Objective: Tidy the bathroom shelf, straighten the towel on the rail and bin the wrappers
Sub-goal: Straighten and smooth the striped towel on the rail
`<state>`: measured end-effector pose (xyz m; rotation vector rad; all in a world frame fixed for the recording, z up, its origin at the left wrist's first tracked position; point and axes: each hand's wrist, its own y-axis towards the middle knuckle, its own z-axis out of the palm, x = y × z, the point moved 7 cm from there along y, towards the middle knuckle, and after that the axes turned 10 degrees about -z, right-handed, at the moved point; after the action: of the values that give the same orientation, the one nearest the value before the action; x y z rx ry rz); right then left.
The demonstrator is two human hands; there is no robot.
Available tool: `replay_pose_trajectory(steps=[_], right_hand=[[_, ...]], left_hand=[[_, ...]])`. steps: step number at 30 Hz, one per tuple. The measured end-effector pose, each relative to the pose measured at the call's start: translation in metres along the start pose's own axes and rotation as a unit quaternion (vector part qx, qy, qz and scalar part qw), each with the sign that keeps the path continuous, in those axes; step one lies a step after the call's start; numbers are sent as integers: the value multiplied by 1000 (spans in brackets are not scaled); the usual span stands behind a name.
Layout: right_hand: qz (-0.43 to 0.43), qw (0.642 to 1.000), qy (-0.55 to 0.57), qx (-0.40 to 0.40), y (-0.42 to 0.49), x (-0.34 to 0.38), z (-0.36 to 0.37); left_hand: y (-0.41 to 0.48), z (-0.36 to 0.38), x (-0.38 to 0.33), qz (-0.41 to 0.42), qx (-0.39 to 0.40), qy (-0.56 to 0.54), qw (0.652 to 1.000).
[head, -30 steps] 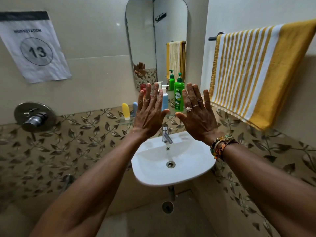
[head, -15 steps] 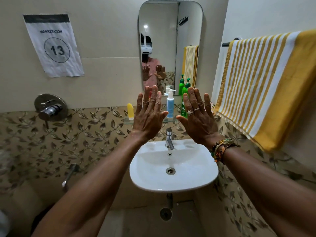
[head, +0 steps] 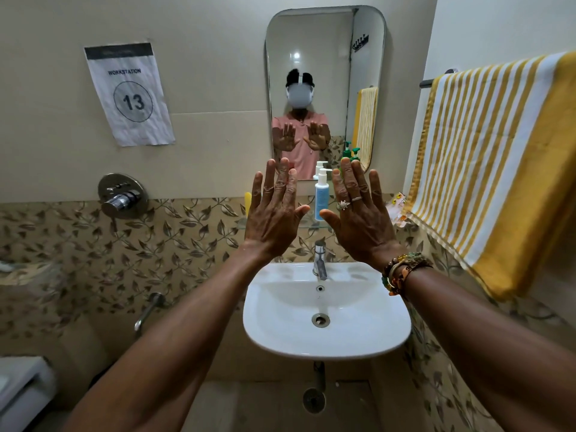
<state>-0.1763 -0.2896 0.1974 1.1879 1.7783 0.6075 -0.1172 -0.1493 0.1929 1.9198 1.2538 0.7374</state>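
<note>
My left hand (head: 274,213) and my right hand (head: 358,216) are raised side by side in front of the glass shelf (head: 241,225), fingers spread, palms away from me, both empty. Between them stands a white and blue pump bottle (head: 321,194) on the shelf. A yellow tube (head: 247,199) peeks out left of my left hand. A green bottle is mostly hidden behind my right hand. Crumpled wrappers (head: 396,208) lie at the shelf's right end. The yellow and white striped towel (head: 492,169) hangs slanted on the rail (head: 431,82) on the right wall.
A white washbasin (head: 327,313) with a chrome tap (head: 319,260) sits below the shelf. The mirror (head: 324,88) hangs above it. A shower mixer (head: 121,196) and a "Workstation 13" sheet (head: 129,95) are on the left wall. A white fixture's corner (head: 21,391) shows at bottom left.
The view has swung so the mirror and basin sit more central and the person's reflection shows. Both hands stay raised, spread and empty in front of the shelf.
</note>
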Motion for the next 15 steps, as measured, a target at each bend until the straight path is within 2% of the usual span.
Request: replay_pose_trajectory(steps=[7,15], right_hand=[[0,1000,26,-13,10,-3,-6],[43,999,14,-1,26,-26,-2]], left_hand=[[9,-8,1,4,-7,3,1000],[34,-13,-12,8,-21,-6,1000]])
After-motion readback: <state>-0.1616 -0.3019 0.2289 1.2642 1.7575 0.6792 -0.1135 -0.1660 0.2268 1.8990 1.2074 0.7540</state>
